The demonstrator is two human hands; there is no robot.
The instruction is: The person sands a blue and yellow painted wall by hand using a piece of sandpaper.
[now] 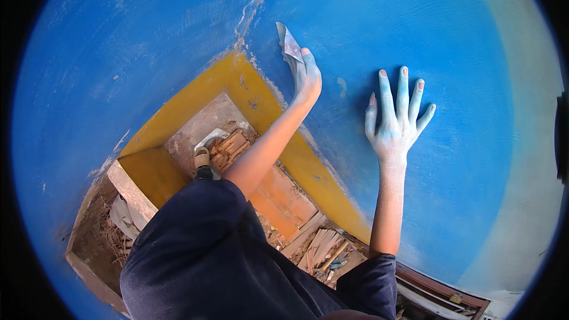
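My left hand [307, 78], dusted pale, holds a folded sheet of what looks like sandpaper [291, 45] against the blue wall [338, 22], near the inside corner. The thumb lies over the sheet; most of its other fingers are hidden behind. To the right, my right hand [394, 129] rests on the same wall with fingers spread and nothing in it. Whitish dust coats it down past the wrist. A rough crack [255, 4] runs up the corner above the yellow lower band [262, 91].
Below are stacked wooden pieces [231, 146], an orange board [284, 200] and wood scraps [318, 249]. My sandalled foot [202, 156] stands beside the stack. A low partition [133, 189] and a grey cloth [124, 218] are at the left. A brown frame [444, 291] lies lower right.
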